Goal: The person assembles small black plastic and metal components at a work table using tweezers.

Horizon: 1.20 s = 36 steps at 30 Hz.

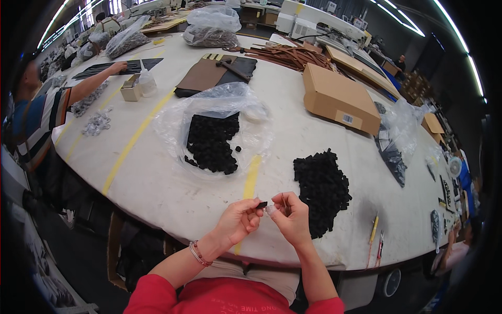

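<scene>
Just above the table's near edge, my left hand (pixel 240 222) pinches a small black rectangular piece (pixel 262 205) between thumb and fingertips. My right hand (pixel 291 220) is closed close beside it, its thumb and fingers around something small and whitish (pixel 271 209) that I cannot make out. A thin brownish sliver also shows at its fingers. Right of my hands lies a loose heap of small black pieces (pixel 321 188). Farther off, a clear plastic bag (pixel 170 128) lies spread with another black pile (pixel 212 141) in it.
A yellow-handled tool (pixel 374 230) and a red one (pixel 380 246) lie on the right. Beyond are a cardboard box (pixel 340 99), brown straps (pixel 287 56), a hammer (pixel 234 70) on flat panels and a squeeze bottle (pixel 147 83). A co-worker (pixel 44 110) reaches over the table at left.
</scene>
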Tool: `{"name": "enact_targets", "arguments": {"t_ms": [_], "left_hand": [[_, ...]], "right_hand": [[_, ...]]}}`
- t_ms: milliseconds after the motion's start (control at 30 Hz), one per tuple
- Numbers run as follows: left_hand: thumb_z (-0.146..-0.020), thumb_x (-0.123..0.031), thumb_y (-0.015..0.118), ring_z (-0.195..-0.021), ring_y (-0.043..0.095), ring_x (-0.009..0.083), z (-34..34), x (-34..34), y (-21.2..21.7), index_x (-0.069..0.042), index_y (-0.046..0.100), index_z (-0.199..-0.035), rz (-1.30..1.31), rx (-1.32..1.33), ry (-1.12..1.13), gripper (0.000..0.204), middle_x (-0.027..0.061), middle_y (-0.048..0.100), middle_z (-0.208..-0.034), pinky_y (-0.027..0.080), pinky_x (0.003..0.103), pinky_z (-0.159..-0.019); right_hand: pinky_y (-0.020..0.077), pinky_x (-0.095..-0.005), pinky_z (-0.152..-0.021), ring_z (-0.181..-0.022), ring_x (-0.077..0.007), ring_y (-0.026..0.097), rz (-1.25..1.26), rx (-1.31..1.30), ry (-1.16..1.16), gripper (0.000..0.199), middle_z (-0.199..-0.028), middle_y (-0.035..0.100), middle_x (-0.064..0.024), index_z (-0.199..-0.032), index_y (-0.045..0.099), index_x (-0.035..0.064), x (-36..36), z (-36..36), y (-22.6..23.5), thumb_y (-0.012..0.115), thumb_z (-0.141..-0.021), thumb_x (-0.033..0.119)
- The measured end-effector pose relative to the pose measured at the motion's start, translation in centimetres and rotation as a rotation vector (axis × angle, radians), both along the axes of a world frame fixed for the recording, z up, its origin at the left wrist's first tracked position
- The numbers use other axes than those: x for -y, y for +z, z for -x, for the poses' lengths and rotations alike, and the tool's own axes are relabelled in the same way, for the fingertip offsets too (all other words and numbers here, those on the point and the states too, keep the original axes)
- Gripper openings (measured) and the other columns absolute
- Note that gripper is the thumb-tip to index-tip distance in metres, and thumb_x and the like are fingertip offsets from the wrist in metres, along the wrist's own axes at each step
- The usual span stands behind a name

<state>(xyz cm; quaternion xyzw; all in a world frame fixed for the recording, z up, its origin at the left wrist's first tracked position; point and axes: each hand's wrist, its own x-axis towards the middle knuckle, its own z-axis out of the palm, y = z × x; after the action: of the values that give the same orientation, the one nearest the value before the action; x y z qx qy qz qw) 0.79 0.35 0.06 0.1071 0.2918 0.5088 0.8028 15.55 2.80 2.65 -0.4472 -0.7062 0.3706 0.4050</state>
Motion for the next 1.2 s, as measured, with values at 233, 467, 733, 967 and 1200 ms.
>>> {"name": "enact_targets", "arguments": {"t_ms": [233, 467, 733, 967, 1200], "left_hand": [[-0.083, -0.019, 0.053, -0.045, 0.044, 0.0105, -1.4, 1.4, -0.3, -0.007, 0.051, -0.079, 0.068, 0.130, 0.159, 0.013, 0.0018, 0.051, -0.066, 0.029, 0.022, -0.038], [-0.085, -0.019, 0.051, -0.042, 0.043, 0.0113, -1.1, 1.6, -0.2, -0.006, 0.050, -0.078, 0.057, 0.030, 0.139, 0.015, 0.0023, 0.049, -0.065, 0.027, 0.022, -0.035], [-0.086, -0.019, 0.049, -0.041, 0.044, 0.0105, -1.4, 1.8, -0.6, -0.006, 0.050, -0.079, 0.052, -0.048, 0.136, 0.015, 0.0021, 0.049, -0.065, 0.027, 0.021, -0.034], [-0.080, -0.004, 0.055, -0.047, 0.052, 0.0099, -1.8, 1.9, -0.5, 0.000, 0.052, -0.078, -0.519, -0.959, 0.309, 0.006, -0.0003, 0.052, -0.064, 0.038, 0.023, -0.041], [-0.080, -0.010, 0.057, -0.045, 0.049, 0.0078, -1.2, 1.4, -0.7, 0.000, 0.052, -0.077, -1.105, -1.405, 0.591, 0.012, -0.0013, 0.049, -0.059, 0.034, 0.021, -0.039]], "right_hand": [[0.0297, -0.0194, -0.044, -0.050, -0.0041, 0.038, -0.182, -0.108, -0.014, 0.009, -0.064, 0.050, -0.0012, -0.076, 0.058, -0.0006, 0.7, 1.4, -1.5, 0.060, -0.067, -0.004], [0.0341, -0.0188, -0.047, -0.052, -0.0047, 0.043, -0.123, -0.048, 0.079, 0.012, -0.065, 0.052, -0.0029, -0.079, 0.058, -0.0013, 0.6, 0.6, -1.0, 0.058, -0.067, -0.004], [0.0377, -0.0218, -0.047, -0.052, -0.0103, 0.048, -0.223, 0.018, 0.073, 0.011, -0.066, 0.053, -0.0072, -0.078, 0.057, -0.0020, 0.6, 0.7, -1.9, 0.056, -0.067, -0.004], [0.0337, -0.0204, -0.045, -0.049, -0.0059, 0.042, -0.082, -0.016, -0.059, 0.006, -0.058, 0.050, -0.0039, -0.074, 0.054, -0.0029, 0.8, 0.8, -1.7, 0.055, -0.068, -0.001], [0.0347, -0.0219, -0.043, -0.047, -0.0087, 0.044, -0.140, 0.027, -0.040, 0.005, -0.059, 0.051, -0.0053, -0.071, 0.052, -0.0025, 1.1, 0.7, -1.3, 0.055, -0.067, -0.001]]}}
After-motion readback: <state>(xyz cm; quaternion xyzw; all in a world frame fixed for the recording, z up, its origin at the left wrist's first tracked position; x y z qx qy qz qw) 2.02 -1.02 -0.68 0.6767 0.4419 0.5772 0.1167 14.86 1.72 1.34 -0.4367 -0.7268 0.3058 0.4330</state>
